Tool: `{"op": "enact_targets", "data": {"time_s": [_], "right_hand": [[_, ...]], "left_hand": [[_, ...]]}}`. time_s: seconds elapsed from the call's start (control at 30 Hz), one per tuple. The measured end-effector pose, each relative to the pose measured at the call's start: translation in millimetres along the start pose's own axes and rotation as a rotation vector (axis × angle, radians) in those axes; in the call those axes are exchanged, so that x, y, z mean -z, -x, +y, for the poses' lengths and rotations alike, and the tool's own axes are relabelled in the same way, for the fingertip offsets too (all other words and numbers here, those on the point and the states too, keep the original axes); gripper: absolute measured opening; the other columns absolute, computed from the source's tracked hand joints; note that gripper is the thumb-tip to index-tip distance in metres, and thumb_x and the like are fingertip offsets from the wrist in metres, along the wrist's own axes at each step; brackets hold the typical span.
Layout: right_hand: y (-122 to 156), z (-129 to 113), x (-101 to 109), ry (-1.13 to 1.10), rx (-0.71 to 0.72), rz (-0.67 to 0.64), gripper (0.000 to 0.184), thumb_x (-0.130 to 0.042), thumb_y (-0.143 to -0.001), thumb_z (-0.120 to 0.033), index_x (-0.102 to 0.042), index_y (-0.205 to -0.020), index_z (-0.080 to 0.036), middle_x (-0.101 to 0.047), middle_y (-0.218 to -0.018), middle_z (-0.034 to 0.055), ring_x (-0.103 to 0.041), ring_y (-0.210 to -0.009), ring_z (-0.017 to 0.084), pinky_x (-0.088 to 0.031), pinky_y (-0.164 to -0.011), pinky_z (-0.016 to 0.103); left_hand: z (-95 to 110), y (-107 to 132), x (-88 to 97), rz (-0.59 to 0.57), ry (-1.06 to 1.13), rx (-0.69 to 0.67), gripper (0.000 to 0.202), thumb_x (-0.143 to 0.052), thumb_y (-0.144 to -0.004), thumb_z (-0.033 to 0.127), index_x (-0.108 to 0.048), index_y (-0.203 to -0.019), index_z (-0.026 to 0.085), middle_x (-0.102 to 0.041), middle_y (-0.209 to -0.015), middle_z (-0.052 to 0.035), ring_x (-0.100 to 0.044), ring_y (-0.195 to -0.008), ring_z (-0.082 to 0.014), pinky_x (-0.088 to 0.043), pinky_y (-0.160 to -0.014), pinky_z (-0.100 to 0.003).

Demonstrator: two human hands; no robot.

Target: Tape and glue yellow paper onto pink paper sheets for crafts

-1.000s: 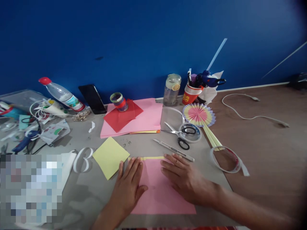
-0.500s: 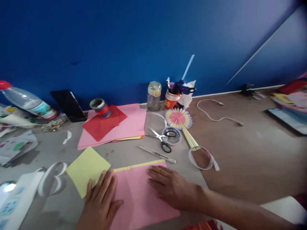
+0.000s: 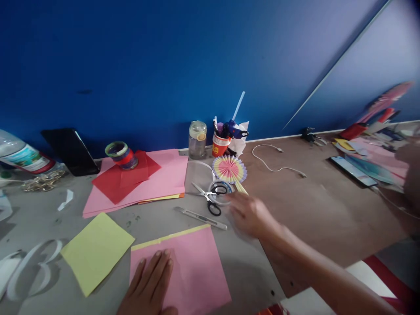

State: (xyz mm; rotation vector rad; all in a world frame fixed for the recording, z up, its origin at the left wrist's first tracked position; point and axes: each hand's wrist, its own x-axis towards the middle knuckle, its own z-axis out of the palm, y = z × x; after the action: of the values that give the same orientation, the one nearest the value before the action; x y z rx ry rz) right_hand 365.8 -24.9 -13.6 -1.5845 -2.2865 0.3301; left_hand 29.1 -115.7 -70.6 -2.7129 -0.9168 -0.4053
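— Pink paper sheet (image 3: 193,267): smooth, rectangular, flat on grey table (image 3: 39,218), near edge; yellow strip (image 3: 170,236) along far side.
— Hands?
— Left hand (image 3: 151,284) flat, fingers spread, pressing sheet. Right hand (image 3: 251,214) blurred beside metal scissors (image 3: 210,197); grip impossible to tell.
— Containers?
— Red paper cup (image 3: 219,148) stuffed with pens (image 3: 223,128); print unreadable.

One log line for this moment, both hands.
left hand: flat on pink sheet | right hand: blurred, beside scissors, contact unclear | right grip: unclear

right hand (image 3: 251,214) motion-blurred, grip unclear; left hand (image 3: 149,286) cut off below.
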Motion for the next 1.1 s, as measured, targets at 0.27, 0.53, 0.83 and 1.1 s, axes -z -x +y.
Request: {"op": "enact_targets", "data": {"time_s": [0.27, 0.53, 0.83, 1.1], "right_hand": [[-23.0, 62.9, 5.5, 0.247, -0.467, -0.183, 0.02, -0.053, -0.085, -0.03, -0.056, -0.099, -0.017, -0.067, -0.097, 0.0126, -0.065, -0.084, 0.024, -0.038, -0.064, 0.028], [-15.5, 73.1, -4.1, 0.147, -0.485, -0.045, 0.029, -0.047, -0.083, -0.02, -0.049, -0.111, -0.017, -0.067, -0.086, 0.0078, -0.063, -0.077, 0.022, -0.036, -0.062, 0.027], [-4.4, 87.0, 2.2, -0.011, -0.406, 0.126, 0.035, -0.047, -0.077, -0.022, -0.053, -0.111, -0.02, -0.061, -0.072, -0.0009, -0.058, -0.066, 0.017, -0.04, -0.062, 0.026], [4.8, 97.8, 26.9, -0.006, -0.457, 0.219, 0.039, -0.047, -0.075, -0.022, -0.056, -0.113, -0.019, -0.063, -0.075, 0.0, -0.058, -0.066, 0.017, -0.042, -0.066, 0.028]], "left_hand": [[-1.9, -9.5, 4.6, -0.012, 0.012, 0.002, 0.068, -0.051, -0.086, 0.058, -0.053, -0.129, 0.005, -0.055, -0.136, -0.016, -0.03, -0.14, -0.0291, -0.008, -0.12, -0.044], [-5.0, -12.5, 6.4, 0.001, 0.03, 0.019, 0.066, -0.051, -0.086, 0.06, -0.055, -0.129, 0.011, -0.055, -0.137, -0.0136, -0.029, -0.141, -0.0278, -0.01, -0.12, -0.042], [-5.5, -13.5, 8.1, -0.027, 0.022, 0.031, 0.064, -0.05, -0.087, 0.058, -0.051, -0.133, 0.014, -0.051, -0.141, -0.0107, -0.033, -0.14, -0.0272, -0.013, -0.12, -0.042], [-2.9, -10.7, 6.0, -0.026, 0.031, 0.027, 0.059, -0.052, -0.088, 0.055, -0.054, -0.13, 0.015, -0.052, -0.141, -0.0115, -0.035, -0.139, -0.0267, -0.013, -0.119, -0.043]]}}
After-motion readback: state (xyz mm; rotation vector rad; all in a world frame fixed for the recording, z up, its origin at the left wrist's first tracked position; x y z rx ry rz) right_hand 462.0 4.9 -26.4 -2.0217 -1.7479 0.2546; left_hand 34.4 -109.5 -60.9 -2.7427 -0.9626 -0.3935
